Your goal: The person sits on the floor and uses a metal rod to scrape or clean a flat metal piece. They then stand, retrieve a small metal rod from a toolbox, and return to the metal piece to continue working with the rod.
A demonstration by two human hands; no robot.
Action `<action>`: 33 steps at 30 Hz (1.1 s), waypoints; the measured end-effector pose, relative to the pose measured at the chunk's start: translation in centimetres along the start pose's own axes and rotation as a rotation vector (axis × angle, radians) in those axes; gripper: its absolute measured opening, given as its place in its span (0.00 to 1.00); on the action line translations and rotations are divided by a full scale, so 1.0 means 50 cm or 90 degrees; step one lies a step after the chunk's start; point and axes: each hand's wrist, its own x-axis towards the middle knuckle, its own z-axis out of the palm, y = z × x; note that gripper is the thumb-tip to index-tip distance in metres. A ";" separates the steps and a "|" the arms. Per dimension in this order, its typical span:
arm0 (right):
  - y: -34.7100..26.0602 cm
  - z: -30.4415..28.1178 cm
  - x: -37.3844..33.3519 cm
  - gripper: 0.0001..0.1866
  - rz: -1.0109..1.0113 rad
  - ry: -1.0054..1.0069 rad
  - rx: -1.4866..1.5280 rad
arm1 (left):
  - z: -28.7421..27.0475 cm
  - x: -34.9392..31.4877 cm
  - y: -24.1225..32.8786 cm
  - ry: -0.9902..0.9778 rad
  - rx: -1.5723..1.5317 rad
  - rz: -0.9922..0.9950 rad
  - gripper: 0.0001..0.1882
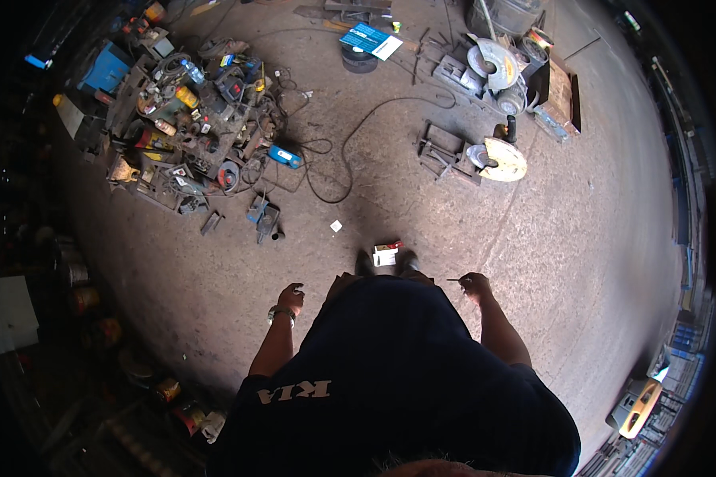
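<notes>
My left hand (292, 299), with a watch (282, 315) on its wrist, hangs beside my body over the concrete floor. Its fingers are loosely bent with a gap between them, and I see nothing held. On the other side, my right hand (476, 287) is closed around a thin, pen-like stick (453, 280) that points left. Between my dark shoes lies a small white and red box or booklet (385, 255); neither hand touches it. A white scrap (336, 226) rests on the floor farther ahead to the left.
A cluttered heap of tools (207, 119) spreads across the far left, with a blue box (107, 67) behind. Far right stand a cut-off saw (495, 67) and a second disc-guarded tool (501, 159). A dark cable (348, 159) snakes over the floor. Metal stock (680, 350) lines the right.
</notes>
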 end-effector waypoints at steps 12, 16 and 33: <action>-0.426 -0.038 -0.054 0.09 -0.307 -0.132 0.236 | 0.026 -0.087 0.381 -0.144 -0.089 0.208 0.21; -0.599 -0.060 -0.114 0.10 -0.433 -0.171 0.204 | 0.045 -0.143 0.568 -0.237 -0.159 0.309 0.20; -0.621 -0.065 -0.142 0.14 -0.479 -0.139 0.116 | 0.071 -0.212 0.656 -0.303 -0.086 0.325 0.17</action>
